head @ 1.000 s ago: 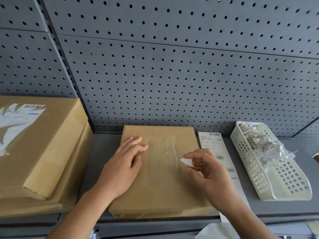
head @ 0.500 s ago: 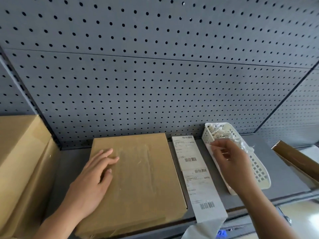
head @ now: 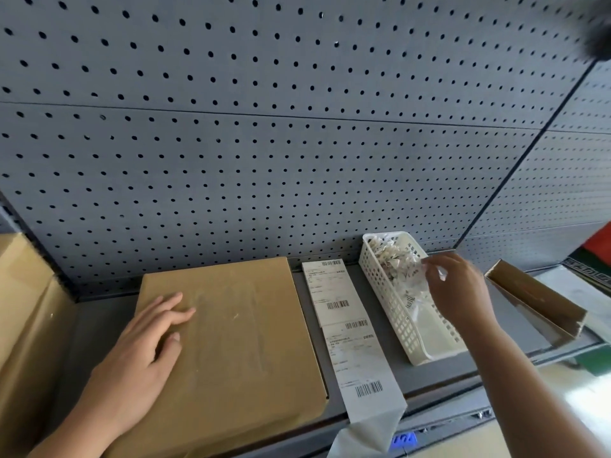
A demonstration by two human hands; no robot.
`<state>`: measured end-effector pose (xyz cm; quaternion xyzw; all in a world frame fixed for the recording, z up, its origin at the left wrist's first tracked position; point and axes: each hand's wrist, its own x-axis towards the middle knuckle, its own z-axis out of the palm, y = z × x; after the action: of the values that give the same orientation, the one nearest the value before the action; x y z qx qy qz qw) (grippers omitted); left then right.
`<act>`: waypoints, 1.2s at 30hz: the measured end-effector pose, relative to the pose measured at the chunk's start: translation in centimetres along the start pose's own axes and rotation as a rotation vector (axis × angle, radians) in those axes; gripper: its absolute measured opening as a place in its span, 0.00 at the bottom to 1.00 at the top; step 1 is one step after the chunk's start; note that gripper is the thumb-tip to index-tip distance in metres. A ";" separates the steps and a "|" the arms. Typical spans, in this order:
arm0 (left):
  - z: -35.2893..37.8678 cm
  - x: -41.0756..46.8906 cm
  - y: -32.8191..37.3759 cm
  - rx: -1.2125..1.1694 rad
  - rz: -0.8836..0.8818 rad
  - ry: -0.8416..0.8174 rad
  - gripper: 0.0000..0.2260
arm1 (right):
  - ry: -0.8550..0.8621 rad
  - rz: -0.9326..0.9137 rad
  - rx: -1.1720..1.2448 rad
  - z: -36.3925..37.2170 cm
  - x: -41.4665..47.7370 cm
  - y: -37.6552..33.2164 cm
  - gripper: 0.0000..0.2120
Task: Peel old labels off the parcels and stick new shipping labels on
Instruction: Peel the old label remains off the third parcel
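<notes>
Head view: left hand [head: 145,352] lies flat on parcel [head: 238,325]; right hand [head: 459,292], grip unclear, hovers over basket [head: 390,302], where sticky scraps [head: 395,259] might cling

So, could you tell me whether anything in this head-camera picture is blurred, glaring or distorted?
In the head view, the right hand is smeared by motion over the white basket; the pegboard seams slant from the wide lens; a dull sheen lies on the parcel; the label strip print is too soft to read.
</notes>
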<state>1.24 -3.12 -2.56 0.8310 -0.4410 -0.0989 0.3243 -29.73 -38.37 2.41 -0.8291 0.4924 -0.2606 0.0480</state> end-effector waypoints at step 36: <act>0.1 0.2 -0.2 0.022 -0.014 -0.013 0.16 | 0.082 -0.085 0.251 0.2 -3.7 -3.1 0.09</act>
<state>1.42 -3.30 -2.73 0.8369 -0.4384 -0.1017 0.3115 -28.58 -33.65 1.90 -0.8253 0.4218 -0.3555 0.1203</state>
